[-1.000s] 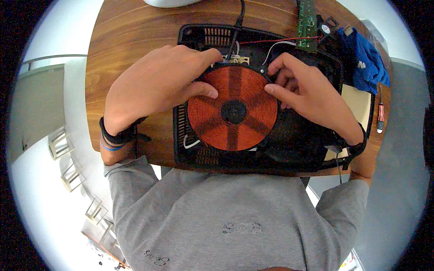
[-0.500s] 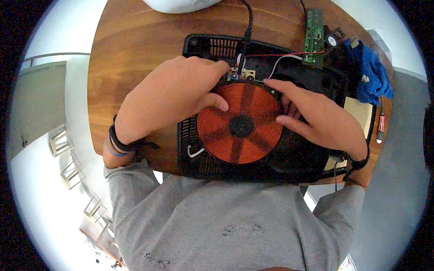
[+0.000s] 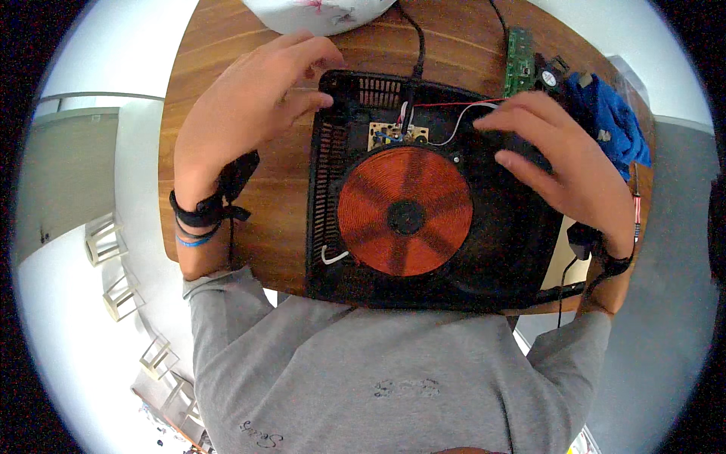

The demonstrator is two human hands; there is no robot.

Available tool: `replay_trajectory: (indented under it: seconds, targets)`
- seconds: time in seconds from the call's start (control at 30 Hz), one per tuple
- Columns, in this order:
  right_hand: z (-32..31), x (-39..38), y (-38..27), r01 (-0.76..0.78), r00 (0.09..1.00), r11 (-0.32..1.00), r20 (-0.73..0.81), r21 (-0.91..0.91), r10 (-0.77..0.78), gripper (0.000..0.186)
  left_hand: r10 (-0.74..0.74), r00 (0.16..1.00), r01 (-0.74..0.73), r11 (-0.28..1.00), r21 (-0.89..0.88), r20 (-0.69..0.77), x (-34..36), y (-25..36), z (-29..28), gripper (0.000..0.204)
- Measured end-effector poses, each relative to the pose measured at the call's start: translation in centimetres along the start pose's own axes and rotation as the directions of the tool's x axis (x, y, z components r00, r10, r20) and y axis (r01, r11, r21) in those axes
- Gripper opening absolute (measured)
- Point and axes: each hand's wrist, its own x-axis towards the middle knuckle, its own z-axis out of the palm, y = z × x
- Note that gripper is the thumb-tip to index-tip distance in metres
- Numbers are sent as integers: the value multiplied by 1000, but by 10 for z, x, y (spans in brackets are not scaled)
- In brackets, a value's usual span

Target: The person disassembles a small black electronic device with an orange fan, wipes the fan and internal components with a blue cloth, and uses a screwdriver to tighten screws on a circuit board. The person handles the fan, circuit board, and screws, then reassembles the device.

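My left hand (image 3: 265,106) hovers over the upper left corner of a black plastic appliance housing (image 3: 499,250), fingers curved and apart, holding nothing. My right hand (image 3: 556,159) is open above the housing's right half, thumb and fingers spread. Between and below them a round orange copper coil (image 3: 378,208) with a dark centre lies inside the housing. Just behind the coil sits a small tan circuit board (image 3: 382,132) with wires, and a thick black cable (image 3: 420,53) runs from there over the back edge.
The housing rests on a wooden table (image 3: 212,45). A white bowl-like object (image 3: 318,11) is at the back, a green board (image 3: 520,57) with a small fan (image 3: 548,76) at back right, a blue cloth (image 3: 605,121), a striped-handled tool (image 3: 637,212), pale stools (image 3: 102,242) beyond the left side.
Both hands have left the coil's edges: my left has moved up and leftward, my right outward to the right. More of the small board now shows. The housing appears slightly lower in view.
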Motion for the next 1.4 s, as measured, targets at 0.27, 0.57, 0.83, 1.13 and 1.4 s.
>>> replay_trajectory:
  seconds: [0.27,0.57,0.83,1.13,1.4]
  targets:
    - [6,38,8,-45,992,998,118,50,39,53,12,979,-22,998,50,203,7,-24,3,32]
    - [14,49,31,-148,983,989,106,-18,149,45,35,990,13,943,-333,139,29,-16,37,35]
    - [14,46,25,-50,998,998,-33,37,51,43,94,994,-81,973,-216,52,24,-8,26,40]
    - [-11,41,-5,31,992,1000,-118,-3,-31,37,383,923,-377,919,112,-30,66,26,-1,45]
    - [-22,28,-16,51,989,995,-140,84,-39,27,462,883,-456,886,82,-78,103,37,-5,31]
